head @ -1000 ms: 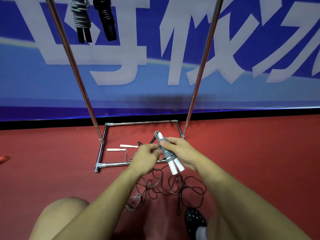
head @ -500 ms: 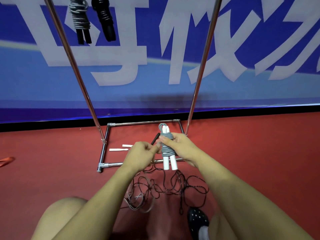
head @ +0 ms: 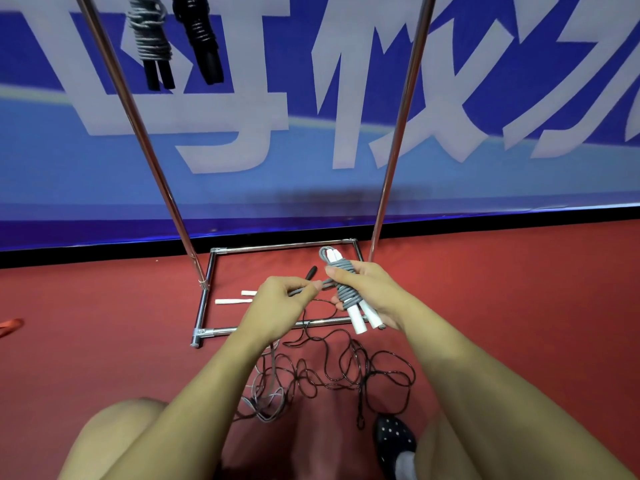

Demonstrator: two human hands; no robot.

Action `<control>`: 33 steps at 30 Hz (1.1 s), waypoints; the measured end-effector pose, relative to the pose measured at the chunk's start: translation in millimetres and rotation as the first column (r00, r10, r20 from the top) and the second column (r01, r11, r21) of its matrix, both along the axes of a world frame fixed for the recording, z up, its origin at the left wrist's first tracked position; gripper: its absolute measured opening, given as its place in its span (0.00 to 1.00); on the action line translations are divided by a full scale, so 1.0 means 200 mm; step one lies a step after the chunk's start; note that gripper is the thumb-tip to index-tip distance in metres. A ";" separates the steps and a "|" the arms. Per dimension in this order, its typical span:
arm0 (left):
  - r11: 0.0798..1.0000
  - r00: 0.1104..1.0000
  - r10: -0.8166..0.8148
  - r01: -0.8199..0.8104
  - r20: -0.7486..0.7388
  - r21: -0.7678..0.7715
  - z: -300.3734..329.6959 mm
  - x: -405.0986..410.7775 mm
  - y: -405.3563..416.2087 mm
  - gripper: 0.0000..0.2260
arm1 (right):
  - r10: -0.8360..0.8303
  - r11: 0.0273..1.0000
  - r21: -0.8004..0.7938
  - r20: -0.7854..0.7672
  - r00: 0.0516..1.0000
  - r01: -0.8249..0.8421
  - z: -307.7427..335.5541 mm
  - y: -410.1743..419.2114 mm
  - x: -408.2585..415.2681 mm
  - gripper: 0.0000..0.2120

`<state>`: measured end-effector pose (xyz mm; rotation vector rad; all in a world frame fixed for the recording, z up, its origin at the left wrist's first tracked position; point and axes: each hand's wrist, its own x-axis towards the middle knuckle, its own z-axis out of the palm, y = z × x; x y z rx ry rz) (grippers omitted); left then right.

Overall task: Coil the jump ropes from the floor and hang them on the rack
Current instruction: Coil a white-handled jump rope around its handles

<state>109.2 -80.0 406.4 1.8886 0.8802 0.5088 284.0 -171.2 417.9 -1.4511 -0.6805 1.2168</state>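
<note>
Tangled black rope (head: 346,372) is cluttering the floor (head: 519,306) below the hands; the rack (head: 398,133) poles are flanking open space, with two coiled ropes (head: 173,39) hanging near the left pole.

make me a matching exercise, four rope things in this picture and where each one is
Things:
1. grey rope with white handles
2. grey rope with black handles
3. tangled black rope
4. loose white handles

Places:
A. on the floor inside the rack base
B. hanging on the rack
C. gripped in the right hand
D. on the floor near the shoe

Pairs: 1-C, 2-B, 3-D, 4-A
</note>
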 end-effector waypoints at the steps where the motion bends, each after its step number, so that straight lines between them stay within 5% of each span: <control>1: 1.000 1.000 -0.001 0.002 -0.031 0.018 -0.01 0.00 0.01 0.10 | 0.011 1.000 -0.005 0.003 1.000 -0.011 0.00 0.00 0.00 0.17; 11: 0.946 0.969 0.027 0.055 -0.245 0.321 0.02 0.01 -0.03 0.18 | 0.054 0.998 0.005 0.129 0.990 -0.055 -0.04 0.02 -0.04 0.18; 15: 0.984 0.978 0.018 0.019 -0.208 0.177 -0.01 0.01 -0.02 0.17 | 0.088 0.996 -0.021 0.161 0.983 -0.086 -0.06 0.03 -0.08 0.18; 21: 0.992 0.991 -0.029 0.013 -0.133 -0.123 -0.01 0.02 -0.02 0.16 | 0.016 0.999 -0.032 -0.089 0.996 -0.019 -0.05 0.05 -0.07 0.19; 27: 0.980 0.992 0.091 -0.104 -0.081 -0.172 -0.05 0.02 0.02 0.12 | 0.041 0.999 0.002 0.137 0.990 -0.041 -0.07 0.05 -0.07 0.09; 33: 0.986 0.969 0.131 -0.150 -0.210 -0.075 -0.03 0.01 0.00 0.15 | 0.035 0.999 -0.012 0.302 0.953 -0.034 -0.07 0.04 -0.06 0.10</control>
